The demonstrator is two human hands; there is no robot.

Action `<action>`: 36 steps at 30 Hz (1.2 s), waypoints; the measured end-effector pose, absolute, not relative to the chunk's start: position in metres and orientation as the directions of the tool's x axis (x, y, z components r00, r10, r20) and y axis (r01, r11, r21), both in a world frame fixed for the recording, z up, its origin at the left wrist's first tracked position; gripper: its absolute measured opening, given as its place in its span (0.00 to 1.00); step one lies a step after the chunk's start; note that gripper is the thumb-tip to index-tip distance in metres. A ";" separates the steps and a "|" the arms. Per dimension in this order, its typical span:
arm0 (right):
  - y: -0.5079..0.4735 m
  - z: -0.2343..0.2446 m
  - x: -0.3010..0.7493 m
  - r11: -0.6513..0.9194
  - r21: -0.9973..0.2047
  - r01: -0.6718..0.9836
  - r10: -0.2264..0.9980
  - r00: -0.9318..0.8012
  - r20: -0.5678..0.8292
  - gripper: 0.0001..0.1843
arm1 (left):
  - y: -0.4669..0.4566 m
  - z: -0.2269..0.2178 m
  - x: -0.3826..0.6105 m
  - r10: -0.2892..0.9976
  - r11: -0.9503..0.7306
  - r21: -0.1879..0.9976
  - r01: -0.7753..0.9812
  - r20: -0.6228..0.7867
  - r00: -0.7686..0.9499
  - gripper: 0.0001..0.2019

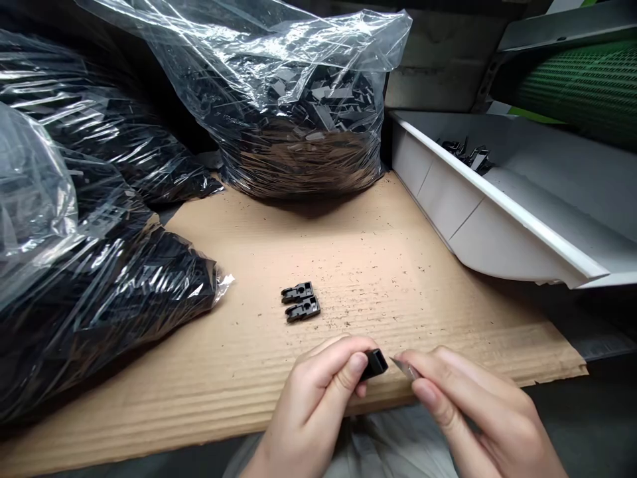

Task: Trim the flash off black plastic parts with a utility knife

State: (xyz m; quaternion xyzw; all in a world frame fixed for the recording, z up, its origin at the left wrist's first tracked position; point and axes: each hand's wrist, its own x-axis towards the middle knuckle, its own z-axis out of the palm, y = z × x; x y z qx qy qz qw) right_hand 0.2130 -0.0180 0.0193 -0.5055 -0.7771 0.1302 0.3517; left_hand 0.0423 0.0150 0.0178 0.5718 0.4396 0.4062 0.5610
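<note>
Near the front edge of the cardboard, my left hand [323, 392] is closed around a small black plastic part [375, 364], its hollow square end facing right. My right hand [468, 405] pinches a thin pointed metal blade [405, 367]; its handle, if any, is hidden in the fingers. The blade's tip points at the open end of the part, with a small gap between them. Beyond my left hand, two black plastic parts [301, 302] with round holes lie side by side on the cardboard [259, 372].
A clear plastic bag [308, 119] full of dark parts stands at the back. More bags [109, 259] of black parts fill the left side. At right, a white tray [502, 206] holds several black pieces [468, 157]. Tiny dark shavings dot the cardboard. A green mesh roll [577, 86] is upper right.
</note>
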 end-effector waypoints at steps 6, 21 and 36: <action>-0.021 0.021 0.210 0.466 -0.533 0.706 0.878 -0.296 0.376 0.09 | 0.013 0.016 0.043 0.963 0.050 0.999 0.004 -0.049 0.266 0.10; -0.020 0.031 0.207 0.451 -0.620 0.642 0.891 -0.359 0.276 0.10 | 0.017 0.014 0.033 0.890 0.148 0.985 -0.090 -0.093 0.447 0.14; -0.020 0.032 0.204 0.444 -0.652 0.615 0.896 -0.306 0.322 0.08 | 0.013 0.009 0.033 0.919 0.013 0.994 -0.106 0.030 0.393 0.12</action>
